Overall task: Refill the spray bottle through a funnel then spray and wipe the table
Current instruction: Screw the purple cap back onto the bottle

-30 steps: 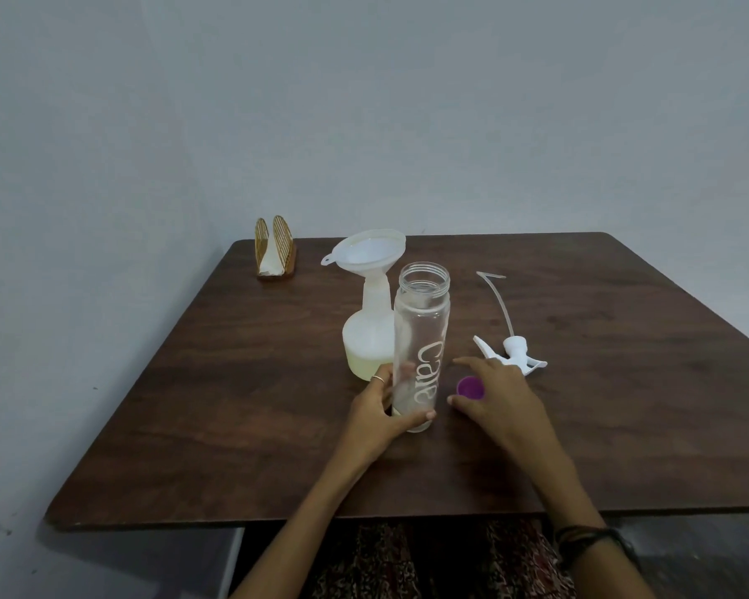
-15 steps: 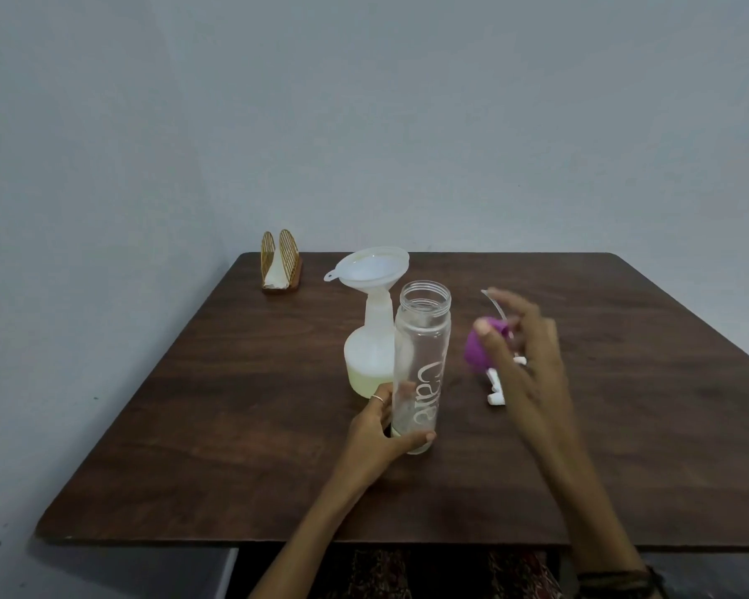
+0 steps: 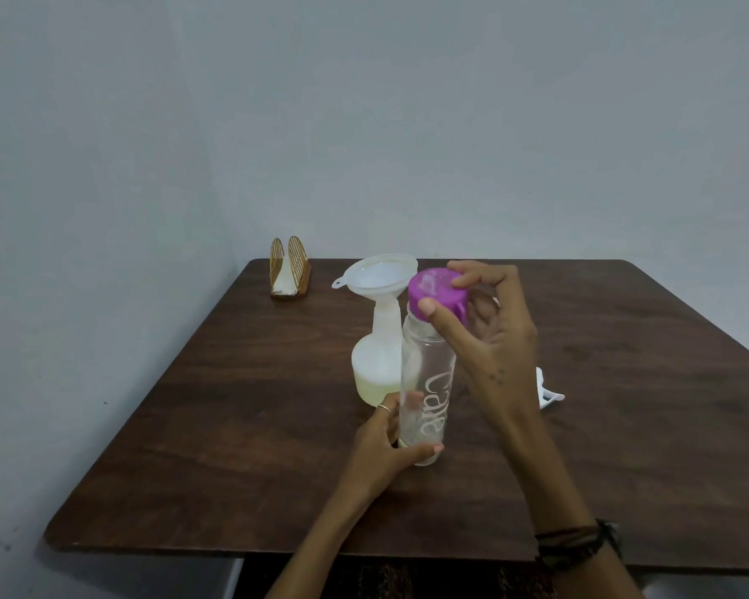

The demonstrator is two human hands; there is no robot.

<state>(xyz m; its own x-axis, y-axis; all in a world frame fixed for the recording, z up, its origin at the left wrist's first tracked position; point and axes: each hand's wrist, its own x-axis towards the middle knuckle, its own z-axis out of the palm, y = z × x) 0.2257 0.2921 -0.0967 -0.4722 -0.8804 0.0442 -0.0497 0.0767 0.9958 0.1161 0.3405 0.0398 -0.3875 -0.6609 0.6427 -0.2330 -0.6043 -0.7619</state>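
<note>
Left hand: the left hand (image 3: 379, 447) grips the base of the glass bottle (image 3: 427, 382), thumb across the front near the bottom, the other fingers (image 3: 390, 419) curled round its left side; a ring sits on one finger.
Right hand: the right hand (image 3: 489, 335) pinches the purple cap (image 3: 437, 291), thumb on the near rim, forefinger curled over the far top edge; the remaining fingers hang loosely behind the bottle's neck.
Purple cap: it sits on the mouth of the glass bottle, between thumb and forefinger; whether it is screwed down cannot be told.
Glass bottle: clear, upright on the tabletop (image 3: 623, 425), with white lettering down its side.
Spray bottle: the white spray bottle (image 3: 377, 369) stands just behind and left of the glass bottle, with pale yellowish liquid in its lower part.
Funnel: a white funnel (image 3: 379, 274) stands in the spray bottle's neck, its rim beside the purple cap.
Spray head: the white spray head (image 3: 548, 391) lies on the tabletop to the right, mostly hidden behind the right wrist.
Napkin holder: a gold wire napkin holder (image 3: 289, 270) stands at the far left corner of the tabletop.
Wrist: dark bands (image 3: 576, 542) circle the right wrist.
</note>
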